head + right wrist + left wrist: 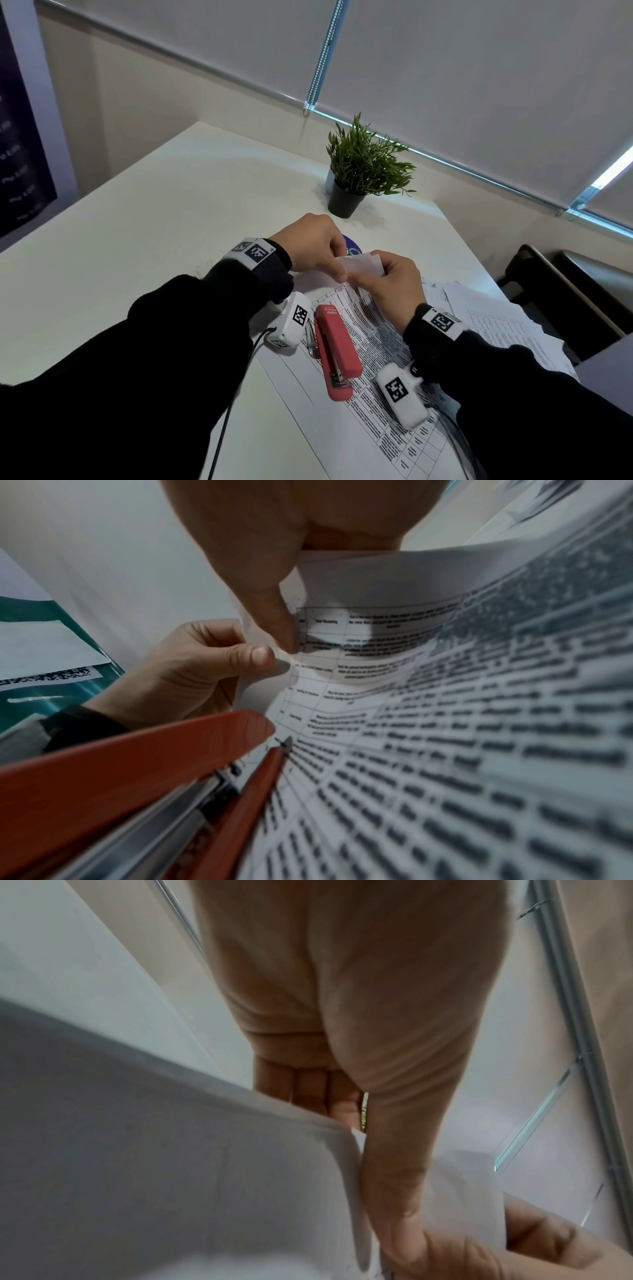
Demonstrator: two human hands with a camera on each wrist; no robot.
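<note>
A printed sheet with a table lies on the white desk, its far corner lifted and folded up. My left hand pinches that corner from the left, thumb against curled fingers. My right hand pinches the same corner from the right. In the right wrist view both thumbs meet at the sheet's upper left edge, the left hand beside my right thumb. A red stapler lies on the sheet between my forearms, seen close up as the stapler in the right wrist view.
A potted green plant stands at the desk's far edge. A loose pile of printed papers lies at the right. A purple round object shows partly behind my hands. Dark chairs stand past the desk's right edge.
</note>
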